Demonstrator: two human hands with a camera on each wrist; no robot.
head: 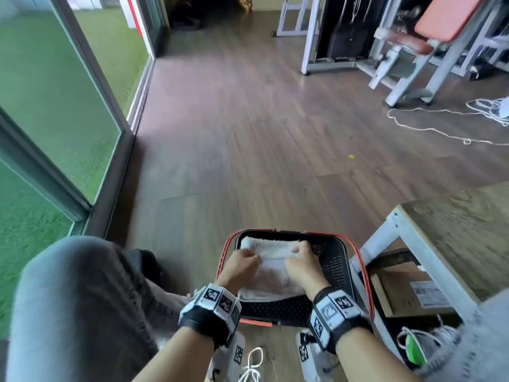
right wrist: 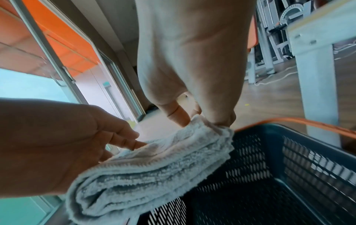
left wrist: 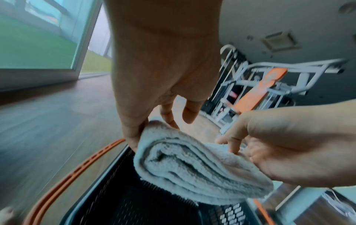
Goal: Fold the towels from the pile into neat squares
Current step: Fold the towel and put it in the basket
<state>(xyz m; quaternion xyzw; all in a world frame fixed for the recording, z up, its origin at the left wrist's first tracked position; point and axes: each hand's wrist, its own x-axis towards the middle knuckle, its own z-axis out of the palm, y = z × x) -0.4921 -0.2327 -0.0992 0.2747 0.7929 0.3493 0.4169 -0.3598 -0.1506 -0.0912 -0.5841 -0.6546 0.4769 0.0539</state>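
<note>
A folded white towel (head: 271,271) hangs over a black mesh basket (head: 341,260) with orange handles, low in the head view. My left hand (head: 245,257) pinches the towel's far left corner, and my right hand (head: 296,256) pinches its far right corner. The left wrist view shows the left hand (left wrist: 152,130) with thumb and fingers on the thick, many-layered towel (left wrist: 192,167), above the basket (left wrist: 115,205). In the right wrist view the right hand (right wrist: 200,121) grips the towel (right wrist: 154,167) by its corner over the basket (right wrist: 289,167). The basket's inside under the towel is hidden.
A wooden table with a white frame (head: 454,230) stands right of the basket, a cardboard box (head: 407,288) under it. My knee (head: 77,299) is at the left by a glass door (head: 68,106). White cables (head: 440,125) and a gym bench (head: 440,37) lie beyond.
</note>
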